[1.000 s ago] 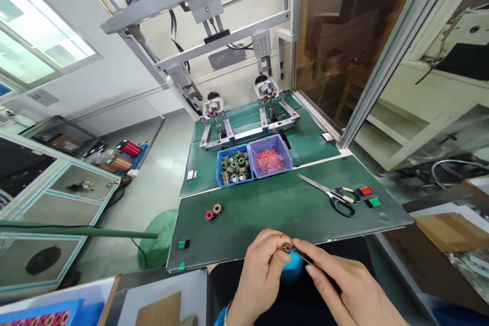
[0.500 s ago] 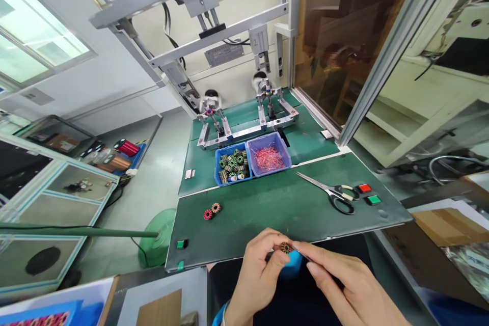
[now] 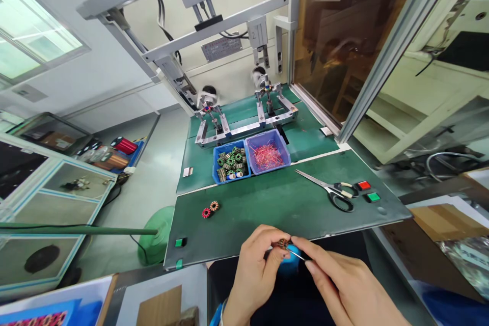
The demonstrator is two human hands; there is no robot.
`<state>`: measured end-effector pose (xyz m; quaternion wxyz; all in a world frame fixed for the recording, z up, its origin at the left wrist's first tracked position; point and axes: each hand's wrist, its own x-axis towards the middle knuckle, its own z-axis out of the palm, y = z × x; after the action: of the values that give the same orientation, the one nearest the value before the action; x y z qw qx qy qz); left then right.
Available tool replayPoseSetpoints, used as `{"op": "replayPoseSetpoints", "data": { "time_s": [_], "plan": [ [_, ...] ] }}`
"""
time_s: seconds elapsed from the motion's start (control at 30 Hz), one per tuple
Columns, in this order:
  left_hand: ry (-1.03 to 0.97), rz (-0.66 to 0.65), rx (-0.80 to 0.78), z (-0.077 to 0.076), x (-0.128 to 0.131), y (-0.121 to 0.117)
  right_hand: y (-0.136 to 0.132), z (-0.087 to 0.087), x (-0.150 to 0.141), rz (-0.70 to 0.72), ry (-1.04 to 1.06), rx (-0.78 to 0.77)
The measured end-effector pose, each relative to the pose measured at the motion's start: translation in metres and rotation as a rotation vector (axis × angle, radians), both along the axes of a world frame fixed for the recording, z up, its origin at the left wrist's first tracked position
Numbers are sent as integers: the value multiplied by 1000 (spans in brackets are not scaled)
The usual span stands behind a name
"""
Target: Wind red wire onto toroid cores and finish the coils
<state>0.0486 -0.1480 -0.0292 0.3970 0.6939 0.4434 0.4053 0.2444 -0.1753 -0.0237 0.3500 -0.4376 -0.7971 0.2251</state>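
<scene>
Copper-wound ring was pinched between the thumb and fingers of the left hand just off the near edge of the green mat, so that its face was turned up. The right hand pinched a thin pick whose tip touched the ring. Two more rings lay on the mat (well apart from the scissors), with two blue bins beyond.

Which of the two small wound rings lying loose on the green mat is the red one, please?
The left ring of the touching pair is red; its neighbour, slightly farther back and to the right, is copper-orange.
</scene>
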Motion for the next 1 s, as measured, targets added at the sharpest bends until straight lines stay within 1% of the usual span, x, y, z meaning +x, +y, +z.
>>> {"op": "replayPoseSetpoints", "data": {
  "time_s": [0.13, 0.27, 0.37, 0.47, 0.6, 0.7, 0.8, 0.9, 0.97, 1.0],
  "plan": [
    [19, 6, 25, 0, 1, 1, 0, 0, -4, -31, 9, 27],
    [-5, 10, -33, 1, 2, 1, 0, 0, -8, -48, 41, 22],
    [-101, 38, -102, -1, 4, 0, 0, -1, -12, -49, 91, 12],
    [-309, 66, -214, -6, 9, -1, 0, -2, -16, -64, 178, -4],
    [-647, 28, -353, -12, 19, 0, -2, -4, -24, -97, 366, -109],
    [-811, -24, -403, -16, 24, 0, -7, -12, -34, -104, 573, -235],
    [-906, -28, -465, -17, 29, -1, -10, -23, -43, -124, 813, -377],
    [-998, 10, -583, -15, 33, -3, -8, -30, -44, -162, 1036, -425],
    [-1025, 35, -630, -14, 35, -3, -5, -31, -40, -158, 1077, -428],
    [-1016, 52, -630, -14, 35, -3, -3, -30, -36, -142, 1051, -445]
  ]
}}
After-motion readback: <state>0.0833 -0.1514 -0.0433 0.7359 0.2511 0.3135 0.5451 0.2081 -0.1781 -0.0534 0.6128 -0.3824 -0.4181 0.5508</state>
